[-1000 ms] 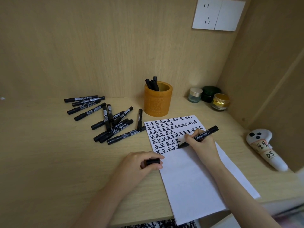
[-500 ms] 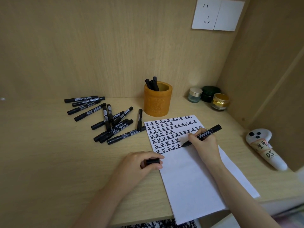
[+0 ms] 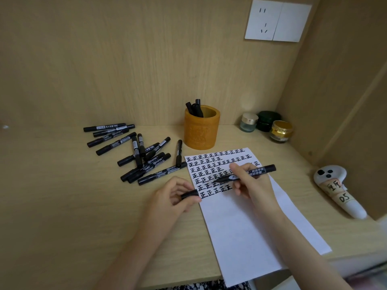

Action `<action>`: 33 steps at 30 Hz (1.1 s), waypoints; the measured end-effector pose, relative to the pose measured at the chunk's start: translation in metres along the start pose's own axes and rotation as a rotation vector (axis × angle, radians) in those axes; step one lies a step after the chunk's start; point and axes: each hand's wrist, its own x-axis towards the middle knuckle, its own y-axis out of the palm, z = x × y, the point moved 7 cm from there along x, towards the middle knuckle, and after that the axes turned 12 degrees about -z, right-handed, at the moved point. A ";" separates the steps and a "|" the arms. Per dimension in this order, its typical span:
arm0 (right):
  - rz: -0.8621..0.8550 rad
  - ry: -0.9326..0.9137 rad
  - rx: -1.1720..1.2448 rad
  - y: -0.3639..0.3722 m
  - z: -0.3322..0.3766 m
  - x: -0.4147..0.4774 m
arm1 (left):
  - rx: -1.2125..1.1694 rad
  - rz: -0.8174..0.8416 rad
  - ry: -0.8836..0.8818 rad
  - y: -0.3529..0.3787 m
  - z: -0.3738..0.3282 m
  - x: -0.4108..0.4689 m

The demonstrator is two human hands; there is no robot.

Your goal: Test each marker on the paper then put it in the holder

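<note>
**Marker tip pointing at its cap**

The right hand [image 3: 251, 181] is gripping an uncapped marker [image 3: 247, 173] over the paper [image 3: 240, 222]. The left hand [image 3: 173, 197] is pinching the cap [image 3: 189, 194] at the paper's left edge. The holder [image 3: 202, 128] is standing behind on the tabletop [image 3: 62, 206].

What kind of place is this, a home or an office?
Probably a home desk nook, though I cannot be sure: a wooden desk enclosed by wooden panels, a wall socket above it, and small cosmetic jars in the corner beside the marker holder.
</note>
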 end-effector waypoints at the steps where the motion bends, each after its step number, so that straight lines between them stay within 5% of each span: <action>1: 0.012 0.001 0.002 0.005 -0.001 -0.004 | -0.012 -0.009 -0.009 -0.001 0.000 0.000; 33: 0.124 -0.128 0.025 0.057 -0.010 -0.023 | -0.144 -0.082 0.035 -0.004 -0.011 -0.001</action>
